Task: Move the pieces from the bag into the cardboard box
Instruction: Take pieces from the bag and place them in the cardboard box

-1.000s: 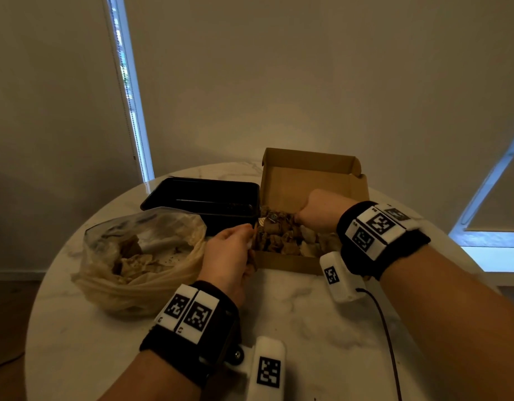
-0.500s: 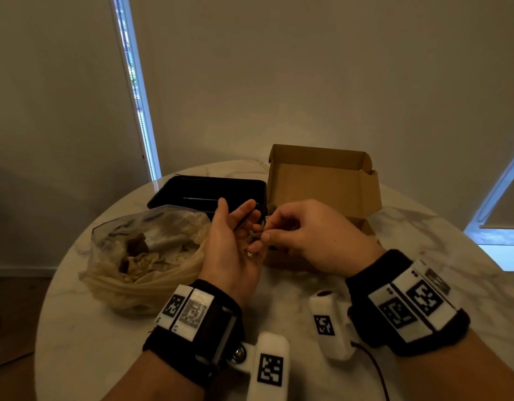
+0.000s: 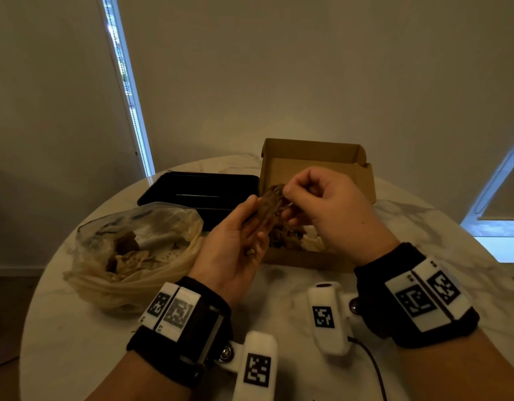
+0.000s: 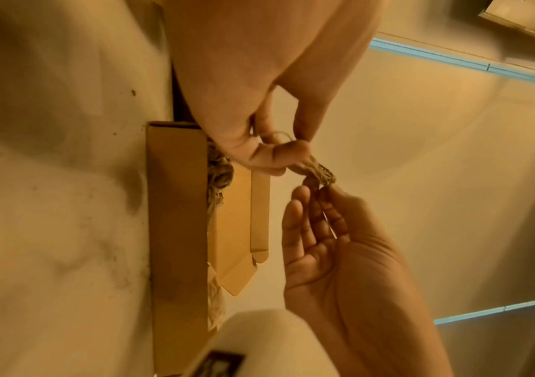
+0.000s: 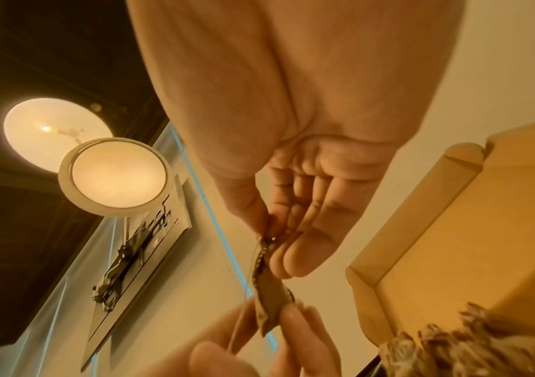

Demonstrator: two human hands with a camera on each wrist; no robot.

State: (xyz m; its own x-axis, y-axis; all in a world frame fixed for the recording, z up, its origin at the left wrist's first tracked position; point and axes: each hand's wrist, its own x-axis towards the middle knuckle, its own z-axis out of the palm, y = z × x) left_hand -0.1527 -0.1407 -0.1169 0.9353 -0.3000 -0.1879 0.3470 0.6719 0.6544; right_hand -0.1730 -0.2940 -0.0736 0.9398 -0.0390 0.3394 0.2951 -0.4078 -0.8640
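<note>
Above the near wall of the cardboard box (image 3: 316, 157), both hands meet over 1 brown piece (image 3: 271, 202). The right hand (image 3: 325, 209) pinches the upper end of the piece between thumb and curled fingers (image 5: 295, 257), which keeps it hanging clear for transfer. The left hand (image 3: 235, 241) lies palm up under it, fingers (image 4: 304, 216) straight and close together, touching the lower end; this reads as a support and as a catch for crumbs, some of which sit on the palm. The box stands toward the far edge of the tabletop (image 3: 279, 299), lid flap upright at the back, so its opening stays free directly beneath the hands; brown and pale pieces already lie in it. The bag (image 3: 128, 256) rests at the left edge of the tabletop with its mouth rolled open, so that the remaining pieces inside are reachable. A black tray (image 3: 200, 189) sits just behind the bag, beside the box. Judgement: the piece is handed from left to right for placement in the box; the task is only partly done.
</note>
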